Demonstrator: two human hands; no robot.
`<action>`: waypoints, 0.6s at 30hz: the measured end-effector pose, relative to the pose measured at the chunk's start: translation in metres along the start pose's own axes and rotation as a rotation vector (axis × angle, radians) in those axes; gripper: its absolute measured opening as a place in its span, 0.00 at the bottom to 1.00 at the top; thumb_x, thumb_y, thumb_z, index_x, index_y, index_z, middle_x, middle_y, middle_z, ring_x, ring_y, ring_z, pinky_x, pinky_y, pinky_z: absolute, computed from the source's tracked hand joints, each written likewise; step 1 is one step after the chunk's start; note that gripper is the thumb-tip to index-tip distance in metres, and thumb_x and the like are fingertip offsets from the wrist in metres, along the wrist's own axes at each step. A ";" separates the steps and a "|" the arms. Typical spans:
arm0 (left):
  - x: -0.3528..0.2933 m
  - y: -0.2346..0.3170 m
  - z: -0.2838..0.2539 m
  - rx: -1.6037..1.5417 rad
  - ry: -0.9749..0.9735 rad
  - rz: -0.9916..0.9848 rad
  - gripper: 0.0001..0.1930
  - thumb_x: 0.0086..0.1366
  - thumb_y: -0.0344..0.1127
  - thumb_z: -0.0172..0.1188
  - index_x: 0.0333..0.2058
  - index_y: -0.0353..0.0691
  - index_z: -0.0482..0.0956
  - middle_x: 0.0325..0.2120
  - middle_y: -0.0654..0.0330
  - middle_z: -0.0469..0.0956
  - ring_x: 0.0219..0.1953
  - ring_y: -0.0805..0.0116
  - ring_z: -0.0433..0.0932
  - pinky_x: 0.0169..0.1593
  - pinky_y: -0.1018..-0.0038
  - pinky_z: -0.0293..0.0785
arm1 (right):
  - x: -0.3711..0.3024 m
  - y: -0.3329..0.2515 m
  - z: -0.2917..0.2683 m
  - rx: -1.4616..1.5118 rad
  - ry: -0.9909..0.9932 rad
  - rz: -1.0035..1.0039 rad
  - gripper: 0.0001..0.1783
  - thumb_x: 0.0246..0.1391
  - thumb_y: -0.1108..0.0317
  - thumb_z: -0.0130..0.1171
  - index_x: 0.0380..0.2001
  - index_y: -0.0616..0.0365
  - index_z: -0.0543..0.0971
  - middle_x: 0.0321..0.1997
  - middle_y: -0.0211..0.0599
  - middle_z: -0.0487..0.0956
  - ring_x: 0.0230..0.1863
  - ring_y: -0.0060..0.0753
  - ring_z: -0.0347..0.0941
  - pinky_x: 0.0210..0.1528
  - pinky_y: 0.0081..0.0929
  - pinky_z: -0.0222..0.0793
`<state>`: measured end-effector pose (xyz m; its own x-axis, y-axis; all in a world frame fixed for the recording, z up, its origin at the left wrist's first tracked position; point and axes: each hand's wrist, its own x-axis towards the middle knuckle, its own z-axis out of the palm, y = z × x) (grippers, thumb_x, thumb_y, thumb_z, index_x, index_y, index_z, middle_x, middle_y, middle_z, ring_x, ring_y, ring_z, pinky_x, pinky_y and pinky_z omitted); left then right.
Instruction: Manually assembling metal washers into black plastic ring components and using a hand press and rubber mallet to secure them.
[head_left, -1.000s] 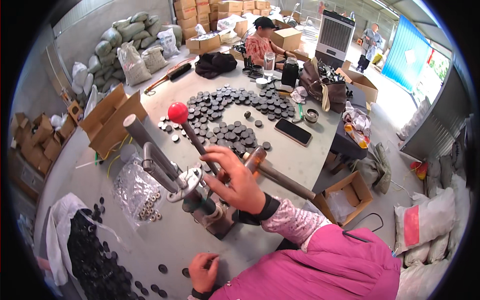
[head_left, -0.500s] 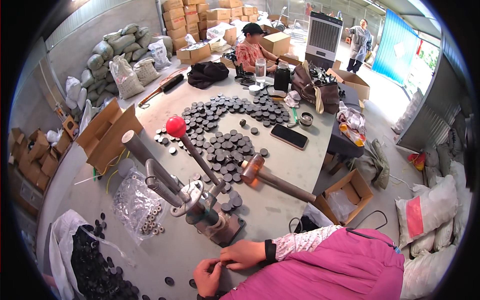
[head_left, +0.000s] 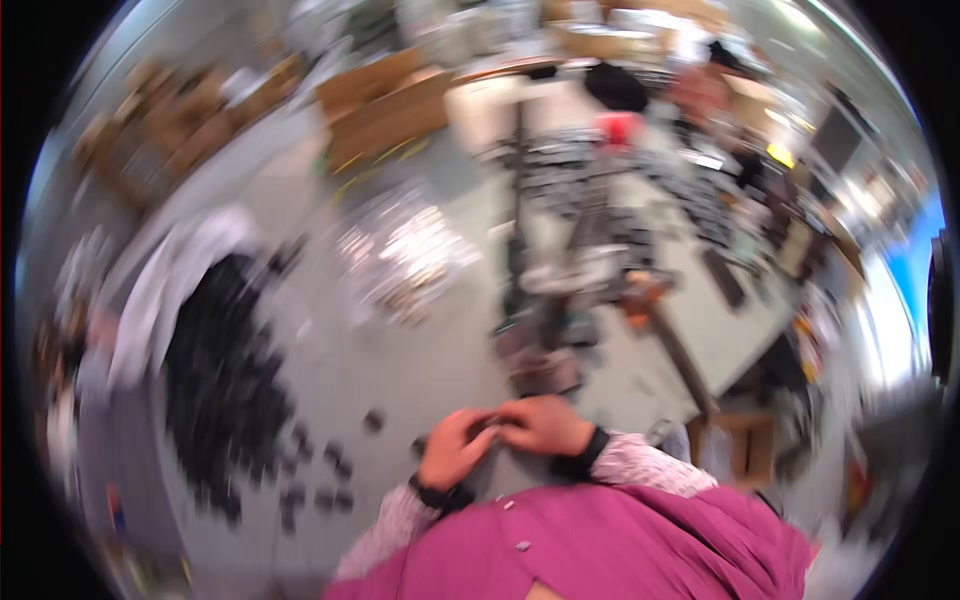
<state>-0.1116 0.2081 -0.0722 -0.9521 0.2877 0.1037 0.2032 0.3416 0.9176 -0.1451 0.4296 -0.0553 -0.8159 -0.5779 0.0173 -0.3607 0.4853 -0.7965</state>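
Note:
The picture is smeared by motion. My left hand (head_left: 455, 447) and my right hand (head_left: 548, 425) meet at the near edge of the grey table, fingertips pinched together. Whatever lies between the fingers is too small and blurred to name. Just beyond them stands a hand lever press (head_left: 540, 365) with a red ball knob (head_left: 618, 130) on its lever; neither hand touches it. A few loose black round caps (head_left: 373, 420) lie left of my left hand. Farther left, a white sack (head_left: 150, 300) spills a heap of black caps (head_left: 220, 390).
A clear plastic bag (head_left: 405, 260) of small metallic rings lies left of the press. To its right rests a mallet (head_left: 685, 365) with an amber head. Dark discs (head_left: 570, 165) cover the far table near an open cardboard box (head_left: 385, 105). Another carton (head_left: 750, 445) sits at right.
My view has swung left and down, so the table things appear farther right and the sack shows more fully. My hands stay together, fingertips still meeting.

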 end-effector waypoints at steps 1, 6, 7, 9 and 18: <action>-0.004 0.013 -0.004 0.076 0.016 0.038 0.12 0.67 0.32 0.64 0.47 0.38 0.84 0.34 0.56 0.82 0.30 0.65 0.81 0.36 0.69 0.77 | -0.001 -0.001 -0.002 -0.028 0.026 -0.014 0.15 0.57 0.56 0.61 0.41 0.53 0.84 0.33 0.47 0.84 0.35 0.55 0.82 0.36 0.46 0.77; -0.054 0.033 -0.037 0.277 0.140 0.063 0.09 0.63 0.31 0.65 0.42 0.41 0.85 0.35 0.55 0.80 0.32 0.60 0.81 0.37 0.66 0.77 | -0.001 -0.007 -0.014 0.088 -0.006 0.093 0.09 0.60 0.63 0.65 0.39 0.57 0.83 0.26 0.40 0.83 0.27 0.36 0.81 0.32 0.31 0.73; -0.066 0.032 -0.045 0.303 0.189 0.100 0.08 0.63 0.31 0.66 0.41 0.40 0.85 0.35 0.56 0.80 0.32 0.61 0.81 0.37 0.67 0.77 | 0.001 -0.011 -0.013 0.097 -0.018 0.128 0.09 0.60 0.65 0.65 0.40 0.57 0.82 0.26 0.39 0.82 0.26 0.33 0.79 0.31 0.29 0.72; -0.099 0.046 -0.065 0.221 0.436 -0.146 0.08 0.61 0.29 0.67 0.39 0.39 0.84 0.35 0.58 0.81 0.33 0.62 0.81 0.36 0.69 0.77 | 0.000 -0.021 -0.013 0.093 -0.050 0.127 0.10 0.59 0.69 0.66 0.43 0.58 0.81 0.26 0.36 0.80 0.25 0.28 0.76 0.31 0.25 0.70; -0.264 -0.008 -0.168 0.949 1.038 -0.787 0.22 0.59 0.35 0.72 0.50 0.36 0.79 0.48 0.48 0.75 0.49 0.43 0.78 0.51 0.56 0.77 | -0.022 -0.077 -0.118 1.139 -1.142 -1.084 0.10 0.57 0.68 0.63 0.38 0.63 0.85 0.37 0.47 0.84 0.37 0.44 0.83 0.38 0.35 0.80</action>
<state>0.0994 -0.0206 -0.0425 -0.5393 -0.7834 0.3090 -0.7013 0.6209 0.3501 -0.1533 0.4825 0.0771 0.3171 -0.6068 0.7289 0.3698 -0.6286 -0.6842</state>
